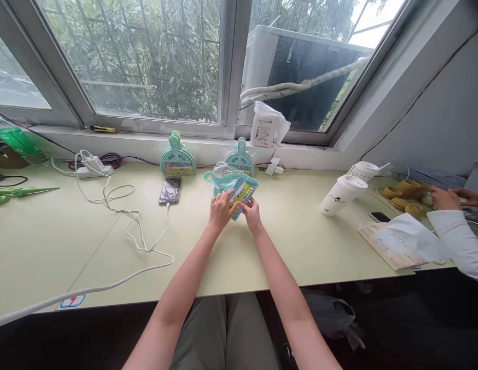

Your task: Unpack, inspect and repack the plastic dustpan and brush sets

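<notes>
Near the middle of the table, a blue and yellow printed card [244, 191] is held between my two hands. My left hand [221, 209] is closed on its left side, and my right hand [250, 211] pinches its lower right edge. Just behind the card lies a teal dustpan-shaped item [222, 181] with a ring handle; how it touches the card is partly hidden. Against the window ledge lean a stack of teal dustpan sets [177, 156] and a second wrapped stack [241, 158].
A phone [170, 190] on a white cable lies left on the table [192, 262]. White cups [342, 195] and a paper bag [402, 241] stand and lie to the right. Another person's hands [446, 198] are at the far right. A tissue pack [266, 126] sits on the sill.
</notes>
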Available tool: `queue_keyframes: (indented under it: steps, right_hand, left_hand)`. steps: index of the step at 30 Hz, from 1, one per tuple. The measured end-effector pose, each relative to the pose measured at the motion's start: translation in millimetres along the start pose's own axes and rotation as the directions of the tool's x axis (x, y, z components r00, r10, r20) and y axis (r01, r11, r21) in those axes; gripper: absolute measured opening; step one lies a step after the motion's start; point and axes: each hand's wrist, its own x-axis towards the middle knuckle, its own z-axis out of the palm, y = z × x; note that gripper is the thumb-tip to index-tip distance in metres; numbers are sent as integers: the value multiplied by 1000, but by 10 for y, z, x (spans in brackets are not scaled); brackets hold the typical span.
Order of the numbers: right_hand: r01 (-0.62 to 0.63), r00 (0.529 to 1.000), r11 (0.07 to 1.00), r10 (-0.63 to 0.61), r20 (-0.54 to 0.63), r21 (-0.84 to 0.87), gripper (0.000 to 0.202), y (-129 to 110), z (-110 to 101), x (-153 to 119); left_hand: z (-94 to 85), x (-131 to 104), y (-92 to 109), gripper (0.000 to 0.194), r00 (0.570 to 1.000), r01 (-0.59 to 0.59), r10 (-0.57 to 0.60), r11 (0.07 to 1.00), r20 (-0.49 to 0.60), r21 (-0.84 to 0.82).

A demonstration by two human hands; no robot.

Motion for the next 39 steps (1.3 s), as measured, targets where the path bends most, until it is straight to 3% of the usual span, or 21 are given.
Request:
queue_keyframes:
  steps: [4, 10, 12, 14, 15, 16, 18, 19, 20, 21, 23, 24, 26, 28, 29, 33, 39]
  right_hand:
    - [-46, 991, 995, 56, 121, -87, 45, 27, 59, -32]
    - [-64, 993, 991, 75, 93, -121, 46, 59, 88, -42]
    - [-43, 996, 996, 49, 72, -84, 43, 48, 86, -43]
    - [-29, 999, 999, 30, 30, -32, 42, 37, 81, -35]
    - [-27, 1000, 1000, 27, 4, -6, 42, 33, 79, -27]
    - [-29, 999, 999, 30, -23, 21, 42, 33, 77, -16]
    - [-30, 997, 997, 35, -70, 70, 43, 41, 77, 9]
    - [-25, 996, 996, 32, -84, 91, 43, 48, 77, 22]
    - [-17, 995, 994, 26, -95, 104, 43, 55, 77, 33]
    - [-6, 995, 994, 18, -102, 109, 44, 62, 73, 42]
    - [18, 992, 994, -4, -124, 110, 45, 66, 55, 57]
    - [33, 989, 993, -16, -145, 114, 45, 62, 38, 63]
    - [61, 980, 989, -34, -197, 133, 45, 46, -6, 76]
    - [78, 972, 985, -40, -230, 154, 45, 29, -49, 90]
    - [78, 971, 984, -40, -234, 158, 45, 24, -64, 96]
    - [34, 984, 988, -7, -180, 149, 44, 42, -56, 101]
    - [13, 991, 990, 6, -133, 142, 41, 64, -29, 82]
  left_hand:
    - [23, 6, -49, 38, 998, -50, 49, 998, 35, 36]
    - [142, -44, -38, 36, 986, -149, 152, 988, 67, -46]
    - [156, -71, -5, 35, 991, -132, 132, 988, -12, -83]
    - [148, -86, 26, 38, 977, -27, 0, 992, -211, -126]
    - [139, -85, 35, 44, 936, 59, -113, 984, -334, -168]
    - [130, -78, 38, 54, 863, 154, -247, 959, -441, -236]
    - [122, -46, 24, 73, 689, 298, -519, 839, -506, -455]
    - [127, -26, 12, 77, 648, 329, -630, 738, -428, -588]
    - [139, -9, 0, 76, 657, 344, -701, 607, -279, -716]
    - [159, 3, -7, 72, 698, 362, -712, 448, -80, -818]
    - [211, 0, 3, 63, 777, 448, -545, 125, 316, -885]
    - [237, -14, 23, 60, 787, 509, -410, 13, 460, -860]
    - [275, -51, 83, 58, 767, 609, -189, -86, 613, -789]
    - [285, -72, 141, 55, 756, 643, -90, -88, 649, -761]
    - [278, -70, 155, 54, 768, 627, -94, -85, 633, -774]
    - [207, -6, 77, 58, 837, 472, -270, -84, 476, -878]
    - [167, -3, -72, 56, 770, 564, -268, -138, 578, -815]
